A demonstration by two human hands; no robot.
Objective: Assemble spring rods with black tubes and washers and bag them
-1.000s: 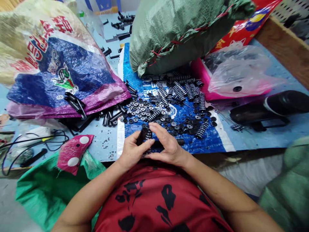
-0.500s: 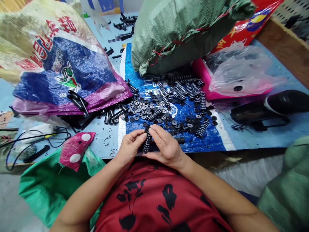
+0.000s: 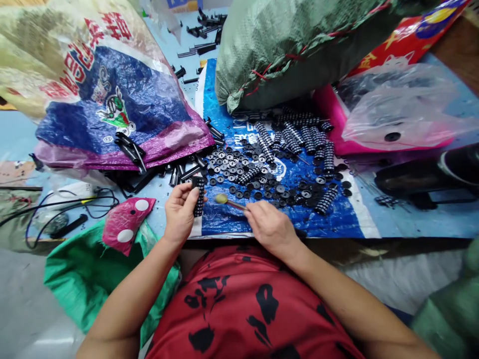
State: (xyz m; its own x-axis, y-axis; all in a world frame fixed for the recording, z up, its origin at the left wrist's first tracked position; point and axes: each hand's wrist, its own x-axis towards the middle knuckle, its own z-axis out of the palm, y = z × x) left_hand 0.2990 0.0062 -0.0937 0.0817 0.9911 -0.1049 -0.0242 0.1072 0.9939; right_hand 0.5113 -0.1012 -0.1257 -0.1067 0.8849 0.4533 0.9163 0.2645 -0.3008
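My left hand [image 3: 178,207], at the near edge of the table, is closed around an upright black roller [image 3: 198,197] covered in rows of small white marks. Off to its right, my right hand [image 3: 270,224] grips a thin-shafted tool [image 3: 236,205] with a yellowish rounded end. That end points at the roller but stays apart from it. A dark tip beyond my right palm may be the tool's handle. Past my hands lie loose black discs [image 3: 232,162] and several similar rollers [image 3: 292,137] on a blue printed sheet [image 3: 232,219].
A large printed sack [image 3: 149,109] stands at the left, with black plastic parts [image 3: 129,152] on and around it. A green woven sack [image 3: 277,65] leans over the sheet. At the right are a pink tray [image 3: 333,124] and a black flask [image 3: 415,174]. A green bag [image 3: 86,279] hangs at lower left.
My hands have parted. The left has moved left with the roller; the right has let go of it and taken up the tool. The view has shifted slightly.
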